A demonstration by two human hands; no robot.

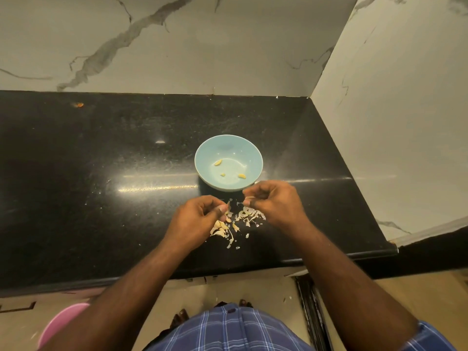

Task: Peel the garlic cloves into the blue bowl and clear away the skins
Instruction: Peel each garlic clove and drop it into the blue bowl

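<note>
Two hands (200,216) (274,202) pinching garlic (blurred), blue bowl (249,151)

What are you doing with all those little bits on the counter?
A person is peeling garlic at a black countertop. The left hand and right hand each pinch something small just in front of the blue bowl, though what exactly is too small to tell. Three peeled cloves lie in the bowl. Below the hands, unpeeled cloves and loose skins are scattered on the counter, so the skins aren't cleared yet.
</note>
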